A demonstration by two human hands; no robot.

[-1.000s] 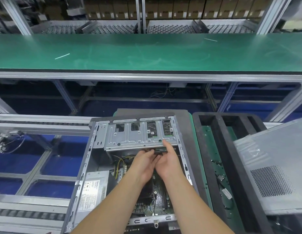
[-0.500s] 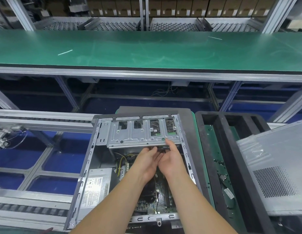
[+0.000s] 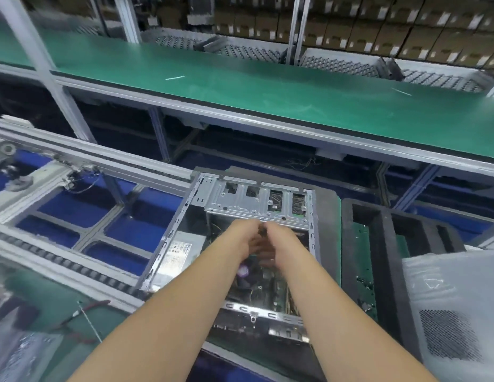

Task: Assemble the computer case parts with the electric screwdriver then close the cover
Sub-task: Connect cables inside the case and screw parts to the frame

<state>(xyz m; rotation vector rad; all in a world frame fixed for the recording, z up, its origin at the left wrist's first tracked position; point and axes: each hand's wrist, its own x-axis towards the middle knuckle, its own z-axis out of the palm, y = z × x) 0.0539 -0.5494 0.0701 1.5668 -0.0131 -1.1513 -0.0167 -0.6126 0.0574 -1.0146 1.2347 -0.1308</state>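
Computer case [image 3: 168, 260] lies open on its side, drive cage [image 3: 256, 202] at its far end. Left hand [image 3: 244, 235] and right hand [image 3: 278, 244] meet inside the case, just below the cage; motion blur, so finger posture cannot be told. Cover [image 3: 455, 312] lies right of the case, well apart. No screwdriver in view. Risks, judged: cables snagged or pinched under the cage; a hand knocking the board.

Green conveyor belt [image 3: 267, 86] across the back, cardboard boxes [image 3: 378, 26] shelved behind, black foam tray [image 3: 378, 244] at right
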